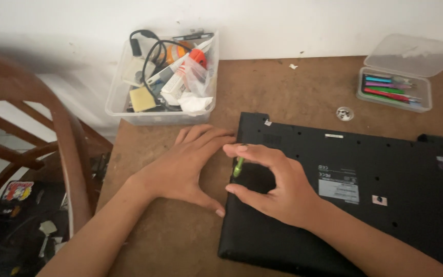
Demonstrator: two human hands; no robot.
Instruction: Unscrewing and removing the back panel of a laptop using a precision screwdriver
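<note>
A black laptop (365, 169) lies upside down on the brown table (293, 87), its underside with screw holes and labels facing up. My right hand (273, 182) rests on the laptop's left part and pinches a small green-handled screwdriver (238, 166) between the fingertips and thumb, near the laptop's left edge. My left hand (185, 164) lies flat on the table beside that edge, fingers touching the laptop's upper left corner and holding nothing.
A clear plastic bin (124, 102) with cables, tubes and small parts stands at the table's back left. An open clear case (393, 90) of coloured screwdrivers sits at the back right, a small round dish (344, 113) near it. A wooden chair (52, 133) stands left.
</note>
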